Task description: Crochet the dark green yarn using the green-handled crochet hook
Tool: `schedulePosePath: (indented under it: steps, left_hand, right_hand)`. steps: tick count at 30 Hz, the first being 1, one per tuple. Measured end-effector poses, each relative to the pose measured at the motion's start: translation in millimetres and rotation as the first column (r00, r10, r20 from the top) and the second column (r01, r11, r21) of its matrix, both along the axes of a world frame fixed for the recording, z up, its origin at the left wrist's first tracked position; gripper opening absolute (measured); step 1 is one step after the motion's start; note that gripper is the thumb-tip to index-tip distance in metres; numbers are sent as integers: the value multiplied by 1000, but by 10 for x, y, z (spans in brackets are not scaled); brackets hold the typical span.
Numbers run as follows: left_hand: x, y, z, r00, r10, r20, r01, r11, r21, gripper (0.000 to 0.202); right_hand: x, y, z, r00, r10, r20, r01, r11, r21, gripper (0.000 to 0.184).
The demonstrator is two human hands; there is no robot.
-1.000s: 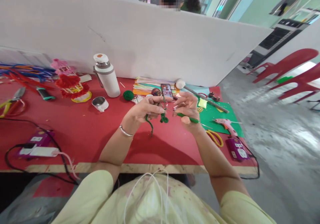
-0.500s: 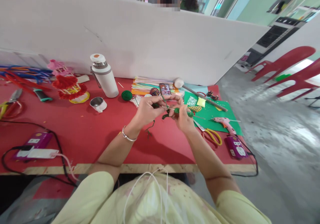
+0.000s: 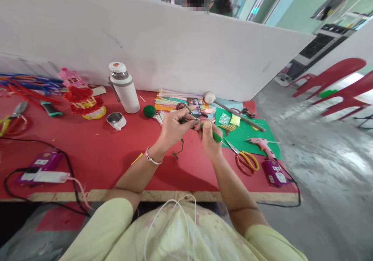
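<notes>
My right hand (image 3: 211, 142) is closed around a crochet hook with a green handle (image 3: 217, 137), whose shaft points left toward my other fingers. In a pinch, my left hand (image 3: 171, 129) holds dark green yarn (image 3: 182, 146); a loose tail of it hangs below the fingers over the red table. Fingertips of both hands meet close together at the yarn, and the stitches between them are too small and covered to make out. A green yarn ball (image 3: 149, 111) lies just beyond my left hand.
A white thermos (image 3: 125, 92) and its cup (image 3: 115, 121) stand to the left. Beyond my hands lie a phone (image 3: 194, 107) and pipe cleaners (image 3: 171, 98). Scissors (image 3: 246, 162), a glue gun (image 3: 264, 144) and a purple power box (image 3: 275, 172) sit right; cables (image 3: 68, 167) cross the left side.
My right hand has tilted and moved slightly left and down, with the hook now angled more steeply. My left fingers have drawn together in a tighter pinch.
</notes>
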State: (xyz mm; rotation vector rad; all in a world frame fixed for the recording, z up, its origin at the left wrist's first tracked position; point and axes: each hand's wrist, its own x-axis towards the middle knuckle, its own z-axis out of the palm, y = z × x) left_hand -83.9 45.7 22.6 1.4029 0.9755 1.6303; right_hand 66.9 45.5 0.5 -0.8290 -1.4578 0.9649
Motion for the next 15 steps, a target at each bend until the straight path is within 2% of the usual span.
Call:
schedulePosePath:
  steps: [3, 5, 7, 10, 13, 15]
  left_hand:
    - [33, -41, -4, 995, 89, -43, -87, 995, 44, 29]
    - [18, -42, 0, 996, 65, -54, -64, 998, 20, 27]
    - [-21, -22, 6, 999, 1, -35, -3, 999, -35, 29]
    - [-87, 10, 22, 997, -71, 9, 71, 994, -83, 39]
    - [-130, 3, 47, 997, -38, -68, 34, 998, -55, 30]
    - [-149, -18, 66, 987, 22, -158, -25, 1000, -18, 17]
  right_hand:
    - [-124, -27, -71, 988, -149, -46, 152, 986, 70, 54]
    - [-177, -37, -98, 980, -187, -71, 193, 977, 90, 59]
    - [-198, -19, -121, 984, -139, -110, 144, 989, 43, 66]
    - [-174, 57, -151, 985, 5, -171, -25, 993, -115, 72]
    - [-107, 135, -150, 974, 125, -187, -159, 971, -180, 72]
    - [-57, 162, -120, 985, 137, -104, -150, 981, -124, 71]
